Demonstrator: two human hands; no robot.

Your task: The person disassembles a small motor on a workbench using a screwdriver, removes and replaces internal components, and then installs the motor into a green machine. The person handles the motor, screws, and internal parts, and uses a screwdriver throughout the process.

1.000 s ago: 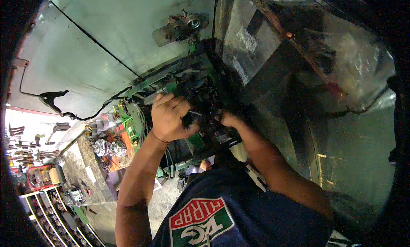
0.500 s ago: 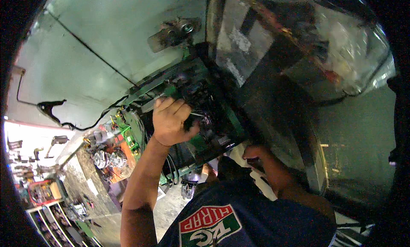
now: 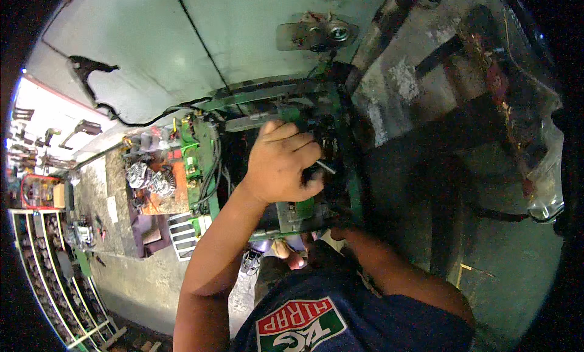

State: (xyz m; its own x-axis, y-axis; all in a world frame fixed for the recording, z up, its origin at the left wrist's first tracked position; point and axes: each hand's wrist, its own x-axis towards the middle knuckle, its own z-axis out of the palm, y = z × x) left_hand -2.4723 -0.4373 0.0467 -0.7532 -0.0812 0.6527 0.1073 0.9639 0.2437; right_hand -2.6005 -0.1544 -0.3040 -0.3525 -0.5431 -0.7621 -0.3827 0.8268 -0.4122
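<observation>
My left hand is closed, held over the dark opening of a green machine frame. A thin shiny metal rod sticks out from between its fingers; the rest of the rod is hidden in the fist. Below the hand, the parts inside the frame are dark and hard to make out. My right hand is low by the near edge of the frame, in shadow against my body. Its fingers are mostly hidden, so what it holds or touches does not show.
Black cables hang along the frame's left side. Beyond them, round finned metal parts lie on an orange surface. A grey-green panel rises at the back. Clear plastic sheeting hangs at right. A white rack stands far left.
The view has turned, so the frame sits straighter and farther right. My left hand stays closed on the rod above the opening. My right hand has drawn in closer to the frame's near edge.
</observation>
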